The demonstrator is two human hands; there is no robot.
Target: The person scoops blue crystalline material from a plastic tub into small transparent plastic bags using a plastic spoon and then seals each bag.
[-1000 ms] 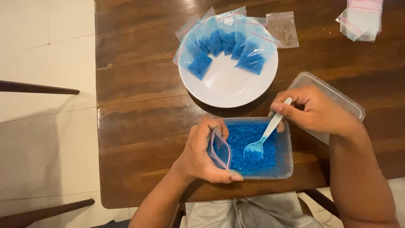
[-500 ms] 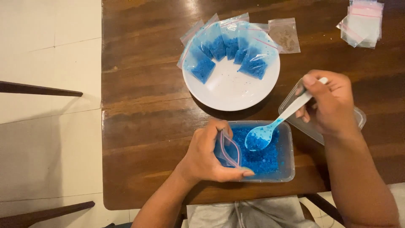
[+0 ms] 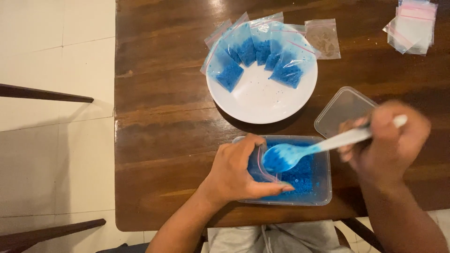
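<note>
My left hand pinches a small clear bag open over the tub of blue grains at six o'clock on the surface. My right hand, blurred, grips a white spoon, its loaded bowl at the bag's mouth. Filled bags lie on the white plate at twelve.

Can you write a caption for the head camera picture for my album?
The right hand tips a spoon of blue grains toward a small bag held by the left hand.
</note>
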